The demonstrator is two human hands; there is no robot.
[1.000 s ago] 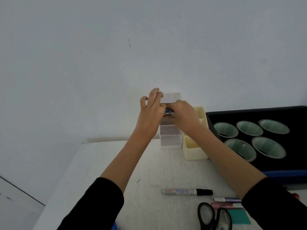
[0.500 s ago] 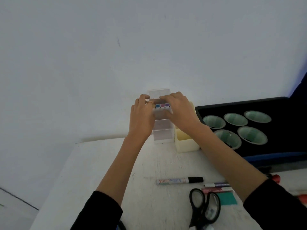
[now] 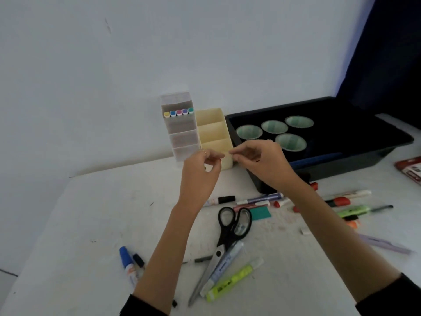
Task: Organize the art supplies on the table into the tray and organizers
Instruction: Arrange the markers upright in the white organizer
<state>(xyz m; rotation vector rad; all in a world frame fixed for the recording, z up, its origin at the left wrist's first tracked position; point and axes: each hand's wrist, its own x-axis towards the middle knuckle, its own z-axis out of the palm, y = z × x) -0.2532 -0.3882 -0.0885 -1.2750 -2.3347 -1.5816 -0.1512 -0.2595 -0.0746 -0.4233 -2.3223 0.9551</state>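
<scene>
A clear tiered organizer stands against the wall, and its top compartment holds a row of several pastel-capped markers. Right beside it is a cream divided organizer. A black tray with several green cups lies to the right. My left hand and right hand hover just in front of the organizers, fingers loosely curled, holding nothing. On the table lie black scissors, a yellow highlighter, a blue marker and a black-capped marker.
More pens and a green highlighter are scattered right of my right forearm. A teal card lies by the scissors. A red packet sits at the right edge. The table's left edge runs diagonally at the lower left.
Both hands let go of the pastel markers, which now stand in the clear organizer's top compartment, and drew back toward me. The view tilted down, showing more of the table.
</scene>
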